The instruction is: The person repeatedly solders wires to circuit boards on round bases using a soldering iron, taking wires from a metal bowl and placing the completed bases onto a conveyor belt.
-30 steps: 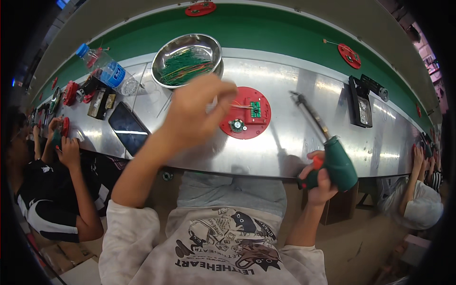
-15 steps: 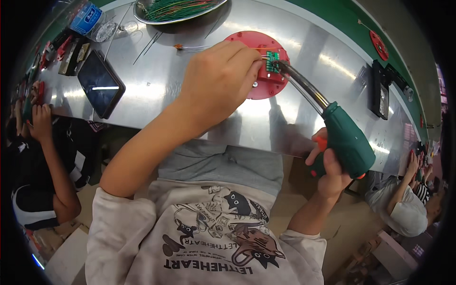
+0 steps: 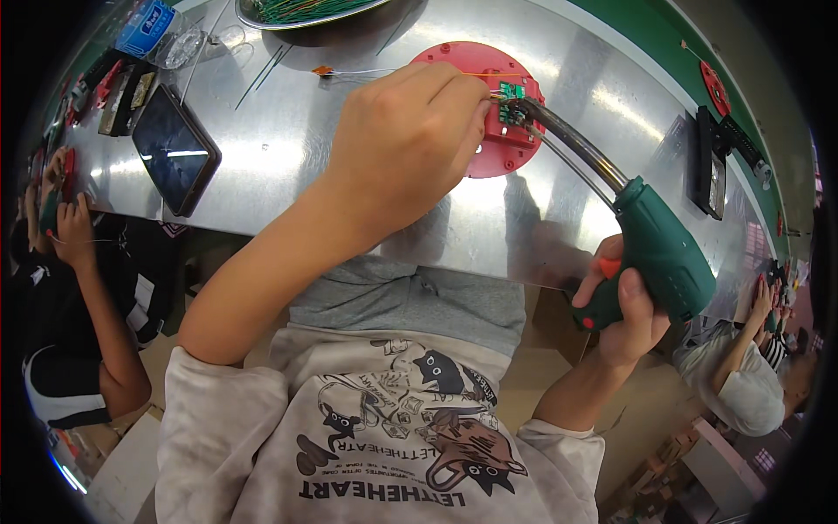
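Observation:
My right hand [image 3: 635,321] is closed round the handle of a dark green soldering gun [image 3: 670,253], with a finger by its orange-red trigger. The gun's long metal barrel reaches up and left to a small green circuit board [image 3: 513,93], and the tip appears to touch or nearly touch it. The board sits on a round red plastic housing [image 3: 511,162] lying on the metal table. My left hand [image 3: 408,144] pinches a thin wire at the board's left edge; the fingers partly hide it. A white lead [image 3: 371,71] with an orange end runs out left behind that hand.
A metal bowl [image 3: 262,24] of green wires stands at the back. To the left lie a dark tablet or phone [image 3: 175,153], a black case [image 3: 127,100] and a blue-labelled bottle [image 3: 147,31]. A black box [image 3: 709,166] lies at right. Other people work on both sides.
The soldering gun and my right hand have shifted slightly right in the picture, with the tip remaining at the board. My left hand keeps its pinch. The view has shifted a little.

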`<act>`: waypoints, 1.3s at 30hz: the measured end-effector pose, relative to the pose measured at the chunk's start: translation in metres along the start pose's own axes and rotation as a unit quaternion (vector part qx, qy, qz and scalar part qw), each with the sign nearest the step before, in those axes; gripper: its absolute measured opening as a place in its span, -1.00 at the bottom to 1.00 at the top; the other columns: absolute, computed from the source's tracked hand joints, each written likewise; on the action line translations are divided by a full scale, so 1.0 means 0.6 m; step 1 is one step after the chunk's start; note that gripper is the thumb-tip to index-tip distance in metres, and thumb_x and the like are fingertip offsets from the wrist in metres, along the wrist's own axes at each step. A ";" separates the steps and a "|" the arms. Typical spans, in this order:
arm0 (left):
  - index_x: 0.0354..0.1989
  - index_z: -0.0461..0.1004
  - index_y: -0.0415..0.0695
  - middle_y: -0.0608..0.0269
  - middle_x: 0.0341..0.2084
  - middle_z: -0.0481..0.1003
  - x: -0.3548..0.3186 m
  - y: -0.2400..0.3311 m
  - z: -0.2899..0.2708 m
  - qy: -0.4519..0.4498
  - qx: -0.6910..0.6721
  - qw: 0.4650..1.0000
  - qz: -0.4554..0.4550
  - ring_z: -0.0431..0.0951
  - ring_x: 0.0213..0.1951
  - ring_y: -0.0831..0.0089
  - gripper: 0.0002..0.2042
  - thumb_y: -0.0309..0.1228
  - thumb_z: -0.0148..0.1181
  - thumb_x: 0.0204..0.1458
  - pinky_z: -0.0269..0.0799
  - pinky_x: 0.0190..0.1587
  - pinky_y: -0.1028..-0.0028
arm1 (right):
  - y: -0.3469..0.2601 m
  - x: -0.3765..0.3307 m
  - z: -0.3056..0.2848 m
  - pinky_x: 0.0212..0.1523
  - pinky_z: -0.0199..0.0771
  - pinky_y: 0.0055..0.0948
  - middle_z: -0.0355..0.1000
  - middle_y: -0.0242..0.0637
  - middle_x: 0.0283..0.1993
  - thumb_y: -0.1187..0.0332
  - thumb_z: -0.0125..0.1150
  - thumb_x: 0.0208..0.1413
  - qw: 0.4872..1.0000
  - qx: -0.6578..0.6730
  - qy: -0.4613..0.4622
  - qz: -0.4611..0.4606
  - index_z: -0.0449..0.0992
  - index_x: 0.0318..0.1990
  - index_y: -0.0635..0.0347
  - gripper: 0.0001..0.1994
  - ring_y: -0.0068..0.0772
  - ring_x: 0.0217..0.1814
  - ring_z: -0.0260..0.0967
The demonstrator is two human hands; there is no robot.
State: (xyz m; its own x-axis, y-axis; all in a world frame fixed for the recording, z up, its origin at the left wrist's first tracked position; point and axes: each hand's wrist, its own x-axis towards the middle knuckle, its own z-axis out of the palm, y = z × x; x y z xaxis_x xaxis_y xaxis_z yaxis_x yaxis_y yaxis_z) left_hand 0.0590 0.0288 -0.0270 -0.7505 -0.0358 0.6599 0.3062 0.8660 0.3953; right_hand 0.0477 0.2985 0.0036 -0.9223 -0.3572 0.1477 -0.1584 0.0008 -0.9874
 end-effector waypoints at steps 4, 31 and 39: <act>-0.32 0.55 -0.28 0.08 -0.42 0.57 0.000 0.000 0.001 0.002 0.000 1.000 0.008 0.58 -0.39 0.12 -0.91 -0.57 0.28 -0.01 0.52 -0.29 0.29 | -0.006 0.005 0.002 -0.71 0.33 -0.51 0.40 0.00 -0.31 0.30 0.10 0.16 0.999 0.035 0.012 0.038 0.36 0.04 0.56 -0.57 -0.35 -0.69 0.32; -0.35 0.53 -0.26 0.13 -0.46 0.44 0.002 0.010 -0.002 0.004 0.002 0.999 0.049 0.54 -0.38 0.21 -0.90 -0.56 0.24 -0.06 0.48 -0.34 0.29 | 0.004 -0.017 -0.005 -0.60 0.40 -0.51 0.49 0.06 -0.15 0.42 0.18 0.11 1.000 -0.010 -0.017 -0.008 0.42 0.12 0.49 -0.56 -0.36 -0.55 0.40; -0.33 0.52 -0.28 0.13 -0.45 0.44 0.000 0.009 -0.003 -0.002 0.006 0.999 0.046 0.52 -0.40 0.22 -0.89 -0.56 0.22 -0.05 0.48 -0.34 0.31 | 0.002 -0.011 -0.004 -0.59 0.43 -0.46 0.47 0.04 -0.15 0.47 0.16 0.08 0.999 -0.012 -0.046 -0.002 0.44 0.08 0.47 -0.61 -0.34 -0.53 0.40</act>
State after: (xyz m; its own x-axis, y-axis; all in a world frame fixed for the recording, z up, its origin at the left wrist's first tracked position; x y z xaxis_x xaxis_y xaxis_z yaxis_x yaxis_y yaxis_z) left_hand 0.0615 0.0324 -0.0236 -0.7221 0.0467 0.6902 0.3667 0.8719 0.3246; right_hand 0.0525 0.3032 0.0016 -0.8855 -0.4417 0.1443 -0.1709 0.0207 -0.9851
